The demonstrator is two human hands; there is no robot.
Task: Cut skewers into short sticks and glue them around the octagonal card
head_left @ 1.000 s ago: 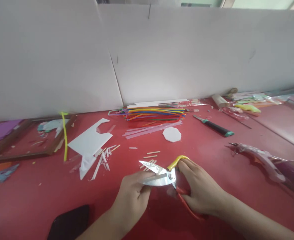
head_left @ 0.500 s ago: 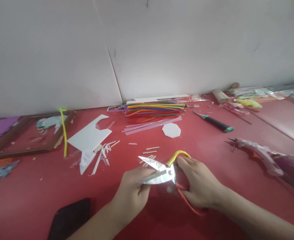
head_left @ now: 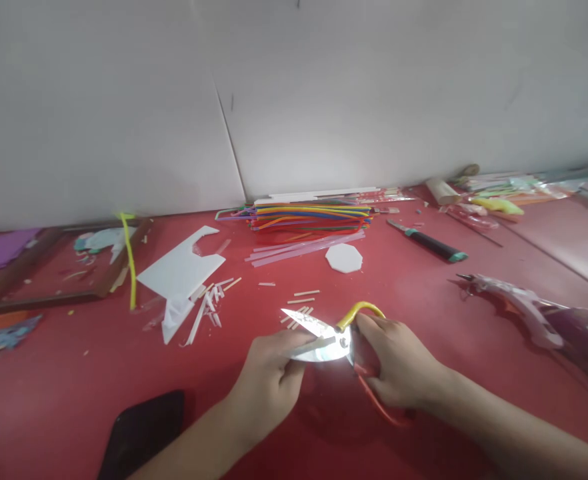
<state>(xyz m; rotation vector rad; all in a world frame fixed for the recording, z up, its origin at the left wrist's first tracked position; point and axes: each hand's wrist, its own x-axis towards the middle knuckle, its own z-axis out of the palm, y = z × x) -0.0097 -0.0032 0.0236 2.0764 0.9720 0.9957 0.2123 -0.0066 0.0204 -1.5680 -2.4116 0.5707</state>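
Observation:
My right hand (head_left: 394,357) is wrapped round the handles of a pair of scissors (head_left: 324,337), one handle yellow and one red. The blades are spread and point left. My left hand (head_left: 271,373) is closed in a pinch beside the lower blade. What looks like a thin stick (head_left: 317,345) runs from its fingertips between the blades, mostly hidden. Just beyond the blade tips, several short pale sticks (head_left: 307,293) lie on the red table (head_left: 214,380). Farther back is a white octagonal piece (head_left: 344,258).
Pipe cleaners (head_left: 311,217) are bundled by the wall. White cut sheet (head_left: 179,267), scraps (head_left: 209,303), a yellow pipe cleaner (head_left: 130,267) and a wooden frame (head_left: 44,303) lie left. A dark phone-like slab (head_left: 144,427) is near. A knife (head_left: 431,243) and glue gun (head_left: 519,307) lie right.
The view has shifted slightly. Both hands and the scissors keep nearly the same pose, with the blades still spread.

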